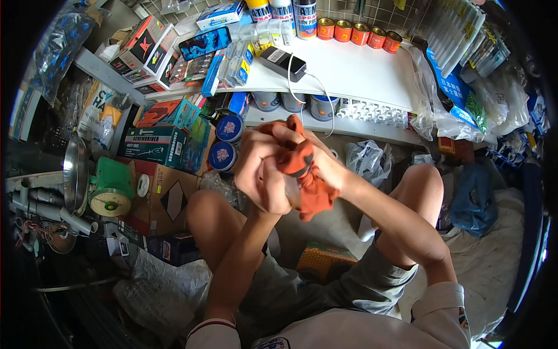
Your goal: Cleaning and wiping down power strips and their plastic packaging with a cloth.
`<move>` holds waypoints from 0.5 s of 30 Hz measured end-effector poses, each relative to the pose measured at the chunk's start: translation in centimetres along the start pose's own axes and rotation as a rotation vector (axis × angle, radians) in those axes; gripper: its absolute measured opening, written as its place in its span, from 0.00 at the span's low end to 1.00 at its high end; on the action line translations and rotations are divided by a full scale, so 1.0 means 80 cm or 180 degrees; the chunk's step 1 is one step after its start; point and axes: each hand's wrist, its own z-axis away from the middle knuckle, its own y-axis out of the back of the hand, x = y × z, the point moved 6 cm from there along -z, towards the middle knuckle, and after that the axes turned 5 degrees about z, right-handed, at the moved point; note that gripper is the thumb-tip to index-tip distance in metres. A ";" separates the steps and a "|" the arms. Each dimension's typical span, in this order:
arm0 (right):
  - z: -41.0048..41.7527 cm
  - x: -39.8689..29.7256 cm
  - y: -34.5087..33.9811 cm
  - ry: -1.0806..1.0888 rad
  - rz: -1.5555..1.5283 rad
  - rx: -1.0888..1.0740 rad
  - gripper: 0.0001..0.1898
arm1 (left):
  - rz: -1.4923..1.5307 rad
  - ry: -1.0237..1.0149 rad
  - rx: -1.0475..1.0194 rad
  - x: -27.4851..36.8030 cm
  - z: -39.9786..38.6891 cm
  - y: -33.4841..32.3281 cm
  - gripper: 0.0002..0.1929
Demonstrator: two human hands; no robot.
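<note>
An orange-red cloth (314,192) with dark patches is bunched up between my two hands, above my knees. My left hand (263,170) is closed around one side of it, with something pale partly showing under the fingers that I cannot make out. From the other side my right hand (324,163) grips the cloth, its fingers largely hidden behind the folds. One end of the cloth hangs down below the hands, and another part covers their top.
Ahead stands a white shelf (370,74) with spray cans (305,19), small red tins (343,31), a phone (205,43) and a black device with a white cable (283,63). At left are a green scale (114,181) and a screwdriver box (152,146); plastic bags (368,161) lie right.
</note>
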 end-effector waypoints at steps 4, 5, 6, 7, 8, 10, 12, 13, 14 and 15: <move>-0.039 0.046 0.013 0.1275 -0.0060 0.0000 0.22 | -0.0052 -0.0244 -0.0099 0.000 -0.004 0.007 0.15; -0.030 0.030 0.001 0.2698 0.0876 0.0740 0.19 | -0.0199 -0.0241 -0.0042 0.000 -0.007 0.011 0.19; -0.025 0.011 -0.017 0.2688 0.0844 0.0724 0.19 | -0.0184 -0.0141 0.0240 -0.004 -0.006 0.017 0.22; -0.032 0.020 -0.012 0.1247 -0.0141 0.1167 0.18 | -0.0124 0.0193 0.0278 -0.015 -0.004 0.028 0.23; -0.026 0.038 -0.012 -0.0206 -0.1079 0.1575 0.17 | -0.0015 0.0515 0.0299 -0.027 -0.003 0.031 0.25; -0.036 0.055 0.001 -0.0071 -0.1444 0.1715 0.18 | -0.0484 0.0964 0.0628 -0.042 0.001 0.034 0.24; -0.036 0.074 0.025 -0.0340 -0.1659 0.2137 0.21 | -0.0655 0.1980 0.0490 -0.063 0.014 0.026 0.27; -0.050 0.095 0.037 -0.0295 -0.2002 0.2130 0.24 | -0.0512 0.2167 0.0447 -0.065 0.016 0.011 0.30; -0.058 0.109 0.045 -0.0285 -0.2028 0.2127 0.24 | -0.0555 0.2583 0.0277 -0.069 0.023 0.011 0.33; -0.062 0.119 0.048 -0.0497 -0.2131 0.1818 0.24 | -0.0644 0.2695 0.0152 -0.063 0.023 0.005 0.33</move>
